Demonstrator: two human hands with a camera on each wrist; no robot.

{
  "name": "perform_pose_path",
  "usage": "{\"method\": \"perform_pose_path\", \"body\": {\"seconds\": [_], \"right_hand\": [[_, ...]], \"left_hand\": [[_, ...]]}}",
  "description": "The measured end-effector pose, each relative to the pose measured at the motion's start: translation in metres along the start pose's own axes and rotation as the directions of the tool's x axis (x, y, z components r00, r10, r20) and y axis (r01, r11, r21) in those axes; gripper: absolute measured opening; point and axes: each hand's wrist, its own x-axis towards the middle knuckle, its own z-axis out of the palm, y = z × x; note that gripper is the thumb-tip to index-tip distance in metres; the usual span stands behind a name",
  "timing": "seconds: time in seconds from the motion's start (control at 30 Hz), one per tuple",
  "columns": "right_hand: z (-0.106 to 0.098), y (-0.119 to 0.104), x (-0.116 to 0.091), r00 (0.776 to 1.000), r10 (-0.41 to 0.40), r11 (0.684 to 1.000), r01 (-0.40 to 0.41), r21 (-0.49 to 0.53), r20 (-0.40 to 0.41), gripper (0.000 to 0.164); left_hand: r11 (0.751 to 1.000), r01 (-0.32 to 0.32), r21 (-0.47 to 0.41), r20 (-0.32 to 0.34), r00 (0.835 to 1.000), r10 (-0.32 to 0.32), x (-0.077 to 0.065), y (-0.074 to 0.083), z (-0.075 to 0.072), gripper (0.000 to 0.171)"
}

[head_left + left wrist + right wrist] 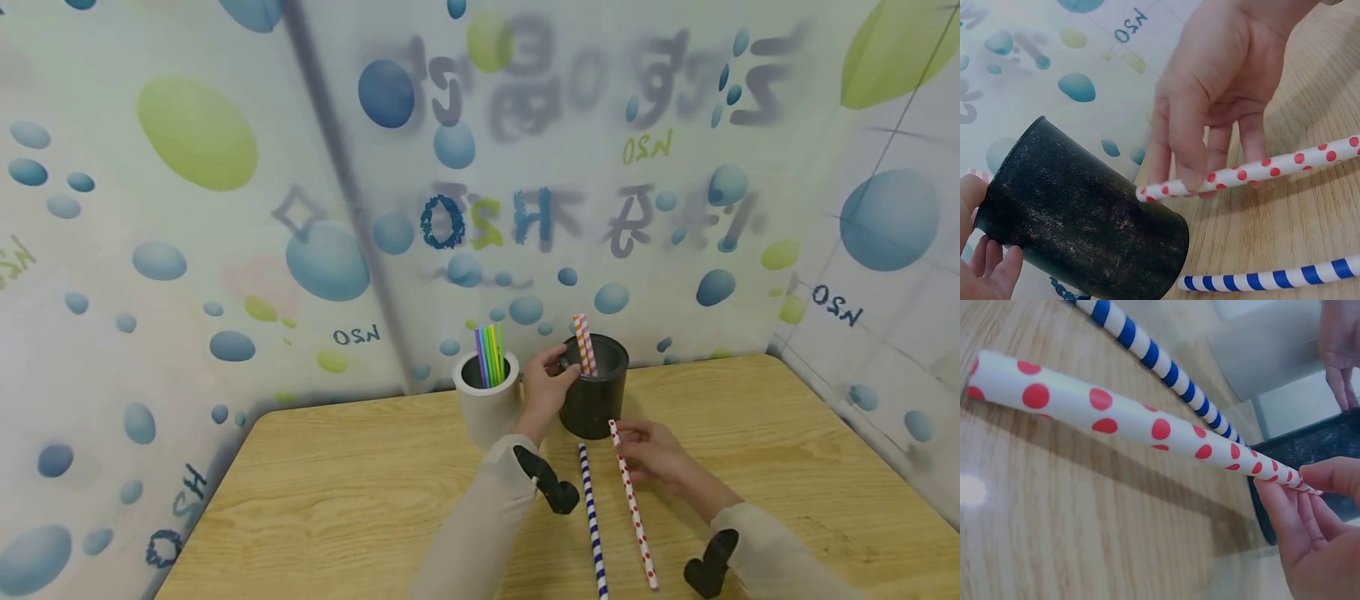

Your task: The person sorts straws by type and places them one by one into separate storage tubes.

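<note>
My left hand (546,387) grips the rim of a black cup (592,408) from its left side, thumb near the top edge. Two paper straws, one orange-striped (582,340) and one pink-striped (590,362), stand inside that cup. In front of it, my right hand (660,454) pinches a white paper straw with red dots (633,508) close to its far end. The right wrist view shows this dotted straw (1160,428) raised over its shadow on the wood. A blue-and-white striped straw (591,517) lies just left of it on the table.
Left of the black cup stands a white cup (487,417) holding several purple, blue, green and yellow straws (490,357). The wooden table (345,500) ends at the back against a printed sheet (225,333) with blue and green drops.
</note>
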Motion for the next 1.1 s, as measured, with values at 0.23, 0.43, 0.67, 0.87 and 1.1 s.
{"method": "perform_pose_path", "body": {"seconds": [0.23, 0.43, 0.67, 0.87, 1.1], "right_hand": [[-0.006, -0.015, -0.003, 0.996, -0.069, 0.997, 0.07, 0.024, -0.049, 0.047], [-0.014, -0.035, -0.005, 0.986, -0.135, 0.99, 0.139, 0.038, -0.095, 0.048], [-0.023, -0.061, -0.006, 0.964, -0.242, 0.97, 0.244, 0.004, -0.108, 0.047], [-0.026, -0.086, -0.004, 0.936, -0.335, 0.942, 0.332, -0.048, -0.106, 0.045], [-0.031, -0.114, 0.002, 0.912, -0.396, 0.918, 0.388, -0.083, -0.11, 0.043]], "left_hand": [[1.0, 0.006, 0.009, -0.01, 1.0, -0.006, 0.0, -0.001, -0.001, 0.037], [1.0, -0.001, 0.015, -0.005, 1.0, 0.001, 0.001, 0.0, -0.002, 0.037], [1.0, 0.006, 0.014, 0.001, 1.0, -0.006, 0.0, 0.001, -0.001, 0.037], [1.0, 0.0, 0.005, 0.009, 1.0, 0.0, 0.0, 0.002, -0.001, 0.037], [1.0, -0.005, 0.012, 0.004, 1.0, 0.005, 0.0, 0.0, 0.0, 0.037]]}}
